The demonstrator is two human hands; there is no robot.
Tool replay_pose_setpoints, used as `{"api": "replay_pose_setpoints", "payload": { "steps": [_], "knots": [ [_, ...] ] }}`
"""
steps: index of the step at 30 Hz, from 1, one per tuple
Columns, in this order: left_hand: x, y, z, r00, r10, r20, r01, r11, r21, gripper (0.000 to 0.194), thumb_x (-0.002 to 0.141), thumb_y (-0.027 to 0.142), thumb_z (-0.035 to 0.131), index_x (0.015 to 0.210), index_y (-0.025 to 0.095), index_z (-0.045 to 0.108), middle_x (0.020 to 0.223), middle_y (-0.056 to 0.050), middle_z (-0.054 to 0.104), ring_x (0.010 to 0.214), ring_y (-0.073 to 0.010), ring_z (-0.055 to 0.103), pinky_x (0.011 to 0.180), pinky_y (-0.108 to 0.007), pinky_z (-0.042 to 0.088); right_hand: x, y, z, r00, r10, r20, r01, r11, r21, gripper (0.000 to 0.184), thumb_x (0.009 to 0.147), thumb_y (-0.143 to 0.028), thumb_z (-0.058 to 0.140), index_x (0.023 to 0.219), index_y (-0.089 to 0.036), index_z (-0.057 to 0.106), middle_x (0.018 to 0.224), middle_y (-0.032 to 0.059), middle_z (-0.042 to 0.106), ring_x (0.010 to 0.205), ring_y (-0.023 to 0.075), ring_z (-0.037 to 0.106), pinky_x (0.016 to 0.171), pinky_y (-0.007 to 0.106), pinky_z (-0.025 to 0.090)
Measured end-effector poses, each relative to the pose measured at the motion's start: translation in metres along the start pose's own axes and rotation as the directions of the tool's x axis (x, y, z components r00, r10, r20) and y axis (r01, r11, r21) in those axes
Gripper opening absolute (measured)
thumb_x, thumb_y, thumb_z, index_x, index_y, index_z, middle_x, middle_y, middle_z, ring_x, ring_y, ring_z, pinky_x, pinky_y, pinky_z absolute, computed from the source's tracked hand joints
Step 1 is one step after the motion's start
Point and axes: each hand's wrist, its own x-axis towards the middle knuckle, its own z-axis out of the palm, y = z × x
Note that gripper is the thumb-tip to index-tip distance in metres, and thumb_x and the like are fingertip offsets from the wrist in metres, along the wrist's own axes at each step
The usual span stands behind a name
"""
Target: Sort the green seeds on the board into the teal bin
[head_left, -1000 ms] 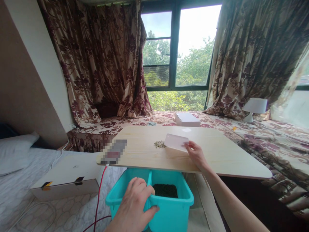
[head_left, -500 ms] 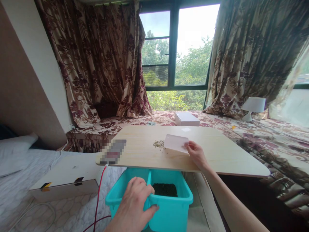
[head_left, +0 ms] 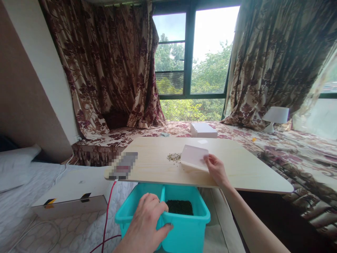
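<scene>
My right hand (head_left: 216, 166) pinches the right edge of a thin, pale, rounded rectangular tray (head_left: 194, 156), tilted above the wooden tabletop (head_left: 252, 172). Just left of the tray lies a small scatter of greenish-brown grains (head_left: 173, 157), with a few loose bits under its edge. My left hand (head_left: 150, 216) grips the near rim of a turquoise two-part bin (head_left: 185, 232), thumb outside and fingers over the divider. Dark, crumbly material (head_left: 180, 207) lies in the bin's right compartment. The left compartment is partly hidden by my hand.
A blurred-out device (head_left: 123, 165) with a red cable (head_left: 107, 214) rests at the tabletop's left end. A white carton (head_left: 76, 189) sits on the bed at left. Behind the table are a white box (head_left: 204, 129) and a small lamp (head_left: 276, 116).
My right hand has shifted slightly to the right with the tray, away from the grains, and the tray's tilt has changed a little. My left hand stays on the bin.
</scene>
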Motion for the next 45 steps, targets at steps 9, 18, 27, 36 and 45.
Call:
{"api": "replay_pose_setpoints", "payload": {
  "steps": [9, 18, 27, 36, 45],
  "knots": [
    [0.0002, 0.0005, 0.0011, 1.0, 0.004, 0.005, -0.004, 1.0, 0.008, 0.015, 0.071, 0.016, 0.065, 0.084, 0.021, 0.059, 0.09, -0.003, 0.061, 0.099, -0.0241, 0.051, 0.096, -0.044, 0.035, -0.0014, -0.0007, -0.0006, 1.0, -0.02, -0.011, 0.02, 1.0, -0.024, 0.035, 0.075, -0.052, 0.057, 0.08, -0.018, 0.063, 0.077, 0.0083, 0.072, 0.074, 0.0236, 0.066, 0.069, 0.034, 0.05],
    [-0.0011, -0.003, 0.0044, 0.997, 0.04, -0.063, -0.041, 0.999, -0.01, 0.017, 0.069, 0.015, 0.066, 0.083, 0.022, 0.06, 0.085, -0.001, 0.061, 0.096, -0.0238, 0.052, 0.093, -0.042, 0.038, -0.0043, -0.0064, -0.0018, 0.999, -0.031, -0.016, 0.029, 0.994, -0.109, 0.022, 0.075, -0.04, 0.055, 0.073, -0.019, 0.063, 0.071, 0.0048, 0.07, 0.069, 0.0209, 0.063, 0.067, 0.032, 0.048],
    [-0.0004, -0.0015, 0.0027, 0.999, 0.014, -0.035, -0.014, 1.0, -0.004, 0.017, 0.069, 0.015, 0.066, 0.083, 0.022, 0.06, 0.086, -0.002, 0.061, 0.098, -0.0245, 0.052, 0.094, -0.044, 0.037, -0.0012, 0.0007, -0.0003, 1.0, -0.018, -0.006, 0.017, 0.997, -0.079, 0.026, 0.076, -0.043, 0.055, 0.076, -0.019, 0.063, 0.073, 0.0062, 0.07, 0.07, 0.0212, 0.063, 0.067, 0.032, 0.048],
    [-0.0016, -0.0035, 0.0059, 0.997, 0.04, -0.072, -0.041, 0.999, -0.013, 0.017, 0.069, 0.015, 0.066, 0.082, 0.023, 0.06, 0.084, -0.001, 0.061, 0.097, -0.0241, 0.051, 0.094, -0.043, 0.037, -0.0018, -0.0001, -0.0007, 0.999, -0.041, 0.023, 0.043, 0.996, -0.081, 0.029, 0.076, -0.048, 0.056, 0.072, -0.019, 0.061, 0.069, 0.0049, 0.068, 0.067, 0.02, 0.062, 0.063, 0.031, 0.048],
    [-0.0005, -0.0016, 0.0021, 0.999, 0.03, -0.027, -0.03, 1.0, -0.003, 0.015, 0.071, 0.016, 0.064, 0.083, 0.022, 0.06, 0.087, -0.002, 0.061, 0.097, -0.0244, 0.052, 0.094, -0.045, 0.037, -0.0032, -0.0036, -0.0005, 1.0, -0.01, -0.004, 0.009, 0.999, -0.046, 0.026, 0.076, -0.045, 0.056, 0.072, -0.02, 0.06, 0.07, 0.0054, 0.069, 0.071, 0.0219, 0.065, 0.066, 0.032, 0.048]
  ]
}}
